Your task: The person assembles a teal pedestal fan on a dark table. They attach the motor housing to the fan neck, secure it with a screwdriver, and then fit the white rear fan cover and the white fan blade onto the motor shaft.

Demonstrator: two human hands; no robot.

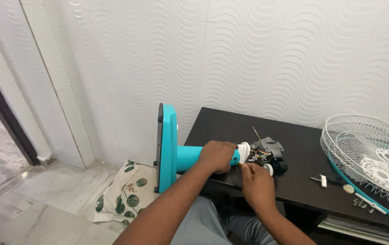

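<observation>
Fingers (pixel 249 169) at table edge (pixel 194 129)

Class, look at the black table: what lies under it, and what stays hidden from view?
Under the black table, a lower shelf holds a stack of flat books or papers. The person's grey-clad legs reach beneath it. The rest is dark and covered by the tabletop.

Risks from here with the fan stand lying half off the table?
1. The turquoise fan stand overhangs the black table edge; if the left hand loosens, its base may tip it off.
2. Small screws lie loose near the table's front edge, easily knocked off.
3. The right hand works at exposed motor wiring, which could snag.
</observation>
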